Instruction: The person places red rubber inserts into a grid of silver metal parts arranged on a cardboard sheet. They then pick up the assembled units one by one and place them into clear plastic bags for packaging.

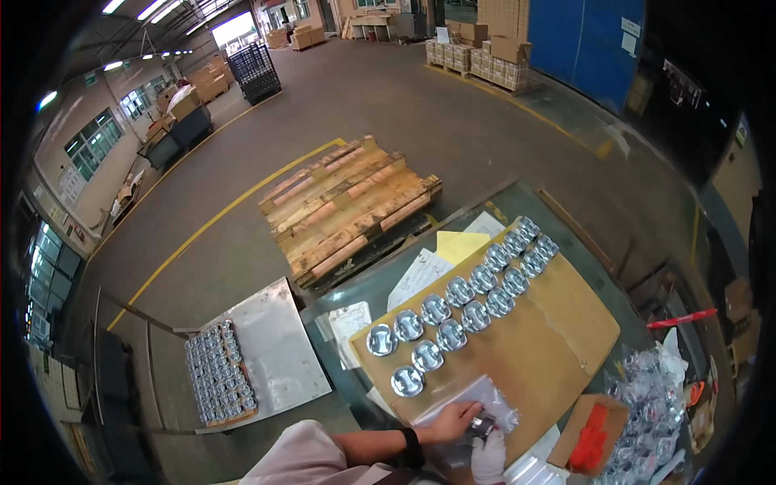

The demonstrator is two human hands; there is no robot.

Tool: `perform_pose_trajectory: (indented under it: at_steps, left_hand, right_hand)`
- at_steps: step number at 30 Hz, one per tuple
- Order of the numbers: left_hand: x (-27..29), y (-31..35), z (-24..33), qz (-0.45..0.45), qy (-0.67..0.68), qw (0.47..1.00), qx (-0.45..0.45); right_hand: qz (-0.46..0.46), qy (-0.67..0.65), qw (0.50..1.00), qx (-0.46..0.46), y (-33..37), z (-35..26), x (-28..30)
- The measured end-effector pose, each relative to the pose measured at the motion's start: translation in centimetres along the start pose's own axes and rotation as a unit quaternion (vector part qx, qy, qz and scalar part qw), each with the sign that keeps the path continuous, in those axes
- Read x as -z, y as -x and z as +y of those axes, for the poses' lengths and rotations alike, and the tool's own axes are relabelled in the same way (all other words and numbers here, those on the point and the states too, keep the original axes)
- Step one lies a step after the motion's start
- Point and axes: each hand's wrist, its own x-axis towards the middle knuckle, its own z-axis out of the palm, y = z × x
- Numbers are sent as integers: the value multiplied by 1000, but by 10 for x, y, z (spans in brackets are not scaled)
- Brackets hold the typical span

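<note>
My left hand (pixel 453 422), bare with a black band at the wrist, has its fingers closed on the edge of a small shiny metal piston (pixel 482 424). From below, my right hand (pixel 488 459), in a white glove, grips the same piston. Clear plastic bags (pixel 497 402) lie under and beside my hands. Beyond them, two rows of shiny pistons (pixel 450 334) stand on a brown board (pixel 558 323) on the green table (pixel 529 206).
At right are an open cardboard box (pixel 610 412) with red material inside and a heap of bagged metal parts (pixel 651 396). A metal cart (pixel 283 356) at left carries many more pistons (pixel 218 376). A wooden pallet (pixel 347 210) stands beyond the table, near papers (pixel 416 275).
</note>
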Motion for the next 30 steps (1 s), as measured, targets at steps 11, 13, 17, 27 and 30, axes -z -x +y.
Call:
perform_pose_trajectory:
  at_steps: [11,13,17,27,30]
  left_hand:
    - [-20,79,43,-133,47,953,-269]
    - [-11,82,92,-70,58,991,-98]
    - [-18,76,81,-133,244,960,30]
    - [-44,96,17,-88,-471,833,-276]
    - [-45,94,12,-84,-430,853,-283]
  right_hand:
    - [-35,-563,756,-333,-6,-32,68]
    - [8,-480,873,-92,59,-29,93]
    - [286,120,950,27,102,-37,121]
    - [49,-391,918,-43,113,-2,52]
    - [33,78,992,95,106,-8,65]
